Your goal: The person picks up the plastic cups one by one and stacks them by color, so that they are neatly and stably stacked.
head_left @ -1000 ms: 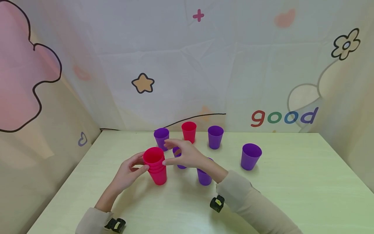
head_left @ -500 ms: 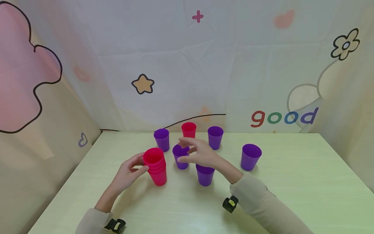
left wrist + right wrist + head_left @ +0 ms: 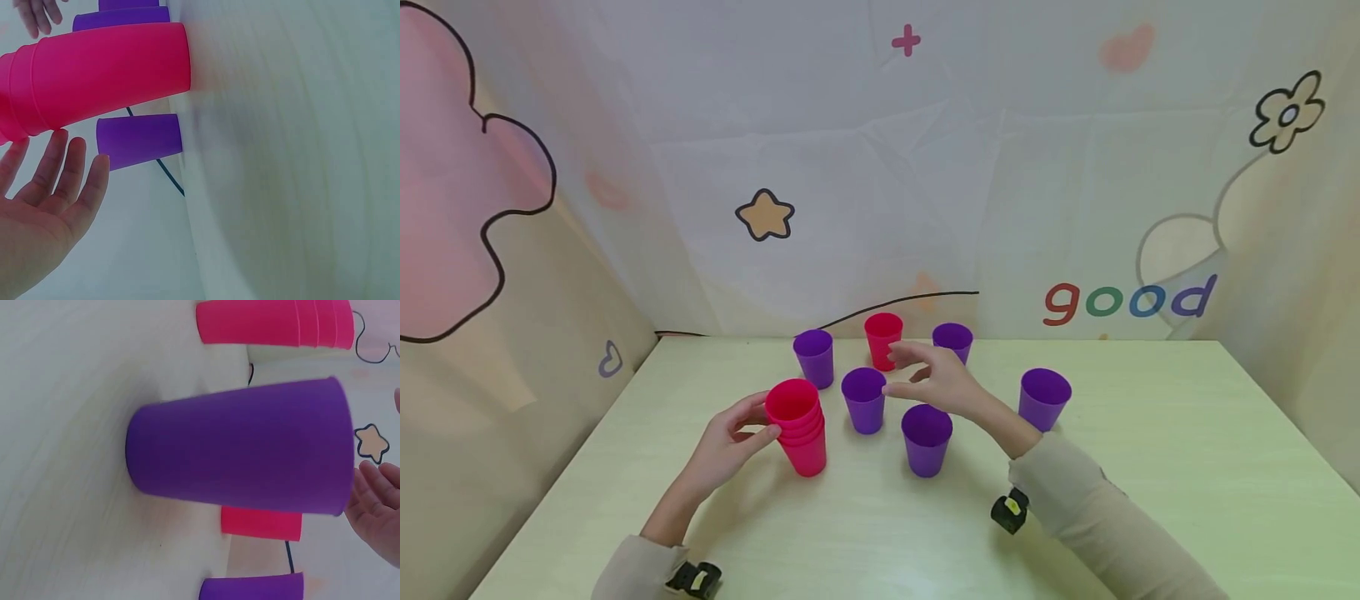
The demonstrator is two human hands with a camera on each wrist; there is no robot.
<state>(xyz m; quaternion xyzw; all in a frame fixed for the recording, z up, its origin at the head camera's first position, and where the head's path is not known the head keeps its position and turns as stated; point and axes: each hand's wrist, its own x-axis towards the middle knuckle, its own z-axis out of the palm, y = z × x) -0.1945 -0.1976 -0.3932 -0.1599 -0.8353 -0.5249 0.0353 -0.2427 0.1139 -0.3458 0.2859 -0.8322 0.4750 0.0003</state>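
My left hand (image 3: 726, 446) grips a stack of nested red cups (image 3: 806, 450) near its top, thumb on the near side and fingers behind. In the left wrist view, the fingertips of the left hand (image 3: 53, 215) meet the stack (image 3: 112, 72) from one side. My right hand (image 3: 946, 382) hovers with parted fingers and nothing in them, right of a purple cup (image 3: 865, 407) and above another purple cup (image 3: 927, 446). Its fingertips overlap a single red cup (image 3: 880, 337) in the head view; contact there cannot be told. A purple cup (image 3: 244, 447) fills the right wrist view.
More purple cups stand upright: one at the back left (image 3: 815, 360), a partly covered purple cup (image 3: 953, 335) behind the right hand, and a purple cup (image 3: 1043, 398) beyond the right forearm. The pale table (image 3: 850, 542) meets a printed cloth backdrop (image 3: 850, 167).
My right hand has moved away from the red stack, rightward and slightly back over the purple cups. The left hand stays at the stack. The cups keep their places.
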